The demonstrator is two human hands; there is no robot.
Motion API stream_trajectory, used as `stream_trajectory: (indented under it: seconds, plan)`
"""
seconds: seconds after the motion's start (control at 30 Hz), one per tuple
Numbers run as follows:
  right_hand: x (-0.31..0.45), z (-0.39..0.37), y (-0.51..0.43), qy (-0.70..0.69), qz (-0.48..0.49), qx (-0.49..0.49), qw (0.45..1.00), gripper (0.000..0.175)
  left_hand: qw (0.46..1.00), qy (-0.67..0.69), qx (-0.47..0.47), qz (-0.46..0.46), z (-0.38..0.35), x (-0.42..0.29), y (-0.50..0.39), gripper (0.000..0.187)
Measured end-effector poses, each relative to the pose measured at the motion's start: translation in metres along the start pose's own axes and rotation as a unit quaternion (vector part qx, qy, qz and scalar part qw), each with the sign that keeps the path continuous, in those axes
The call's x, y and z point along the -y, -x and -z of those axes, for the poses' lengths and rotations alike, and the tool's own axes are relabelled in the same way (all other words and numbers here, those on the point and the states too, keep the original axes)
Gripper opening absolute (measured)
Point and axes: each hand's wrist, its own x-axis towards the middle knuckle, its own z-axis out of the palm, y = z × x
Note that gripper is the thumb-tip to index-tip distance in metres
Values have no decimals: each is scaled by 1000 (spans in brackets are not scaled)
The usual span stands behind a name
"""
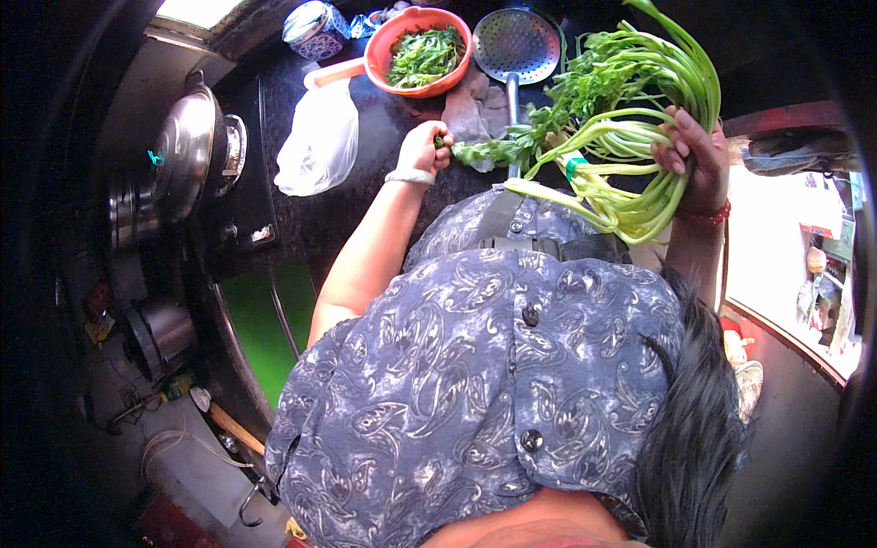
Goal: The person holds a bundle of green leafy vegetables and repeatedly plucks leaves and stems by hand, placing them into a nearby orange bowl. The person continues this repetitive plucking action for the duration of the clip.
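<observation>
My right hand (688,154) grips a large bunch of leafy green stalks (616,123) that look like Chinese celery. The stalks bend round in a loop, and the leaves hang towards the middle. A green tie (574,166) wraps some of the pale stalks. My left hand (428,147), closed in a fist, holds a small dark green leafy piece (438,142) beside the tip of one stalk's leaves. Beyond my left hand, an orange plastic ladle-like bowl (373,58) with a handle holds loose green leaves (426,58).
A metal skimmer (517,44) lies by a crumpled greyish cloth or bag (473,109). Left of these are a white plastic bag (318,140) and a blue-and-white patterned jar (315,31). A lidded metal pot (195,147) stands at far left; a bright opening (774,240) is at right.
</observation>
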Motion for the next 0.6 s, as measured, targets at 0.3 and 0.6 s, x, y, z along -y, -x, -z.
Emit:
stream_trajectory:
  seconds: [0.3, 0.6]
  plan:
    - [0, -1, -1, -1, -28, 16, 999, 19, 942, -217, 174, -188, -54, -13, 13, 18]
    - [1, 7, -6, -74, -37, 87, 993, 19, 829, -445, 73, -331, -108, 14, -9, 34]
